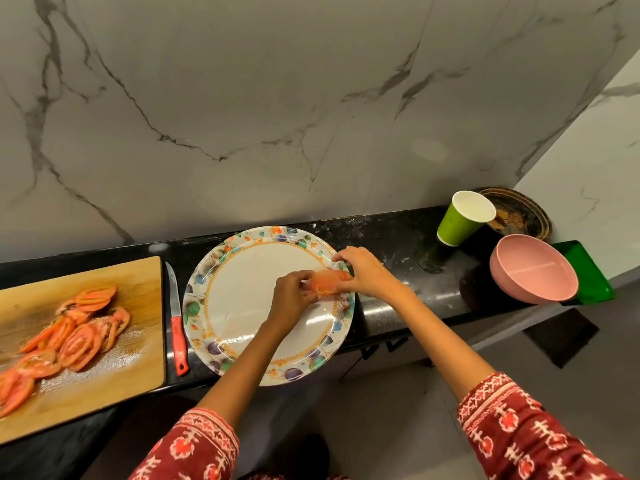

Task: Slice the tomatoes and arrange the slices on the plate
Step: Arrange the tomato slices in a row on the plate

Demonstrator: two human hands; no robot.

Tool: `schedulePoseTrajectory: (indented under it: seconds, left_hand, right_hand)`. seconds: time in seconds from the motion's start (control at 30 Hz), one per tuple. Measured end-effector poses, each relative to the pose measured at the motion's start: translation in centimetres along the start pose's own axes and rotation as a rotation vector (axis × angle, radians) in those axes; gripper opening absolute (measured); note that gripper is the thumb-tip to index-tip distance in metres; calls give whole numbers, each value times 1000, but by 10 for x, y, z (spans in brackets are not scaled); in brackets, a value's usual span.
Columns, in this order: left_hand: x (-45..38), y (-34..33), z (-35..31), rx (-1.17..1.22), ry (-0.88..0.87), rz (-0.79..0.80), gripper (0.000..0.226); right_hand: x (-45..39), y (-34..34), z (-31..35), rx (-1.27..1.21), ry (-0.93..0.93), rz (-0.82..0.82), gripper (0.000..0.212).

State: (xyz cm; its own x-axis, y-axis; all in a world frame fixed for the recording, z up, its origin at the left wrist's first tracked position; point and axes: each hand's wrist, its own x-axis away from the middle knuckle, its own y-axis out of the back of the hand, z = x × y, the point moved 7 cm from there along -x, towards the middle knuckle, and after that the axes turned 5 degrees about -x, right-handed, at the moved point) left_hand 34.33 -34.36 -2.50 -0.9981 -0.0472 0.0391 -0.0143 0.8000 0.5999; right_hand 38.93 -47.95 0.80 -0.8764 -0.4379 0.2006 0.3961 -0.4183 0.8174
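A large white plate (242, 296) with a floral rim lies on the black counter, with nothing lying on its white middle. Over its right side my left hand (294, 296) and my right hand (367, 271) both pinch a small stack of tomato slices (325, 284) between them. To the left, several more tomato slices (76, 337) lie spread on a wooden cutting board (138, 282). A knife with a red handle (177, 327) lies on the counter between the board and the plate, blade pointing away from me.
At the back right stand a green paper cup (462, 218), a dark round pan (519, 213) and stacked pink bowls (533, 268) on a green tray (588, 271). A marble wall rises behind the narrow black counter (398, 237).
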Motion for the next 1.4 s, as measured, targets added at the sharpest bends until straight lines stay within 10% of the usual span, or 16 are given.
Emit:
schedulePoseTrajectory:
  seconds: [0.77,1.0,1.4]
  left_hand:
    - [11,38,22,3,71,-171,49]
    - [61,133,58,-110,24,-414,33]
    - [185,305,188,-394,305,-543,48]
  right_hand:
    - [-15,11,17,-52,42,24,49]
    - [-21,-34,98,-256,224,-158,29]
    - [-28,-167,273,-304,372,-16,26]
